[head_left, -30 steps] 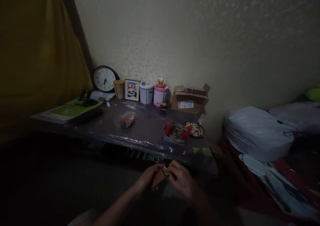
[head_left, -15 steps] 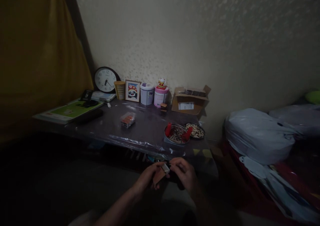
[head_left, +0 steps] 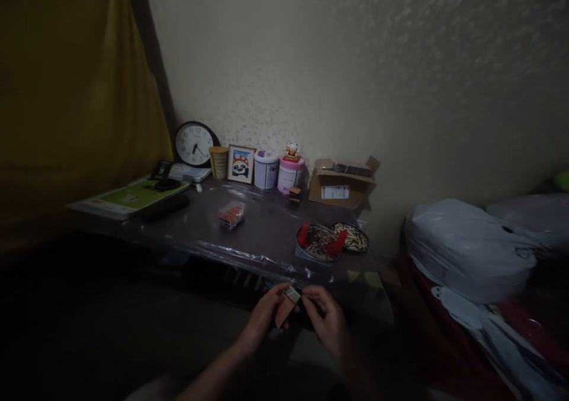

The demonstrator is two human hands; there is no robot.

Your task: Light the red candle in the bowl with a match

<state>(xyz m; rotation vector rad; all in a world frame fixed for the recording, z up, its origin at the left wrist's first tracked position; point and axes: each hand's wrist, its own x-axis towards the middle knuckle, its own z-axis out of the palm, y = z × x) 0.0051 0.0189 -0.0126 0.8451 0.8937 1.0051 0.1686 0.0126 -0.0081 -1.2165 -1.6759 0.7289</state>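
Low in the dim view, my left hand point(head_left: 263, 321) is closed round a small folded piece of brownish paper point(head_left: 285, 306) with a pale tip. My right hand point(head_left: 328, 323) sits just right of it, fingers pinched near the paper's top edge; whether they touch it I cannot tell. Both hands hover just in front of the near edge of a low table point(head_left: 267, 235) covered in clear plastic.
On the table stand a round patterned tin point(head_left: 317, 242) with red pieces, its lid point(head_left: 353, 238), a small clear box point(head_left: 231, 215), a cardboard box point(head_left: 340, 182), two canisters point(head_left: 267, 170), a framed picture point(head_left: 240, 164), a clock point(head_left: 193, 144) and green books point(head_left: 128, 198). Grey bags point(head_left: 466, 247) lie at right; a yellow curtain point(head_left: 66, 105) hangs left.
The view has shifted slightly left and down. My hands have turned the folded paper more upright, and my right hand's fingers have moved off to its right side.
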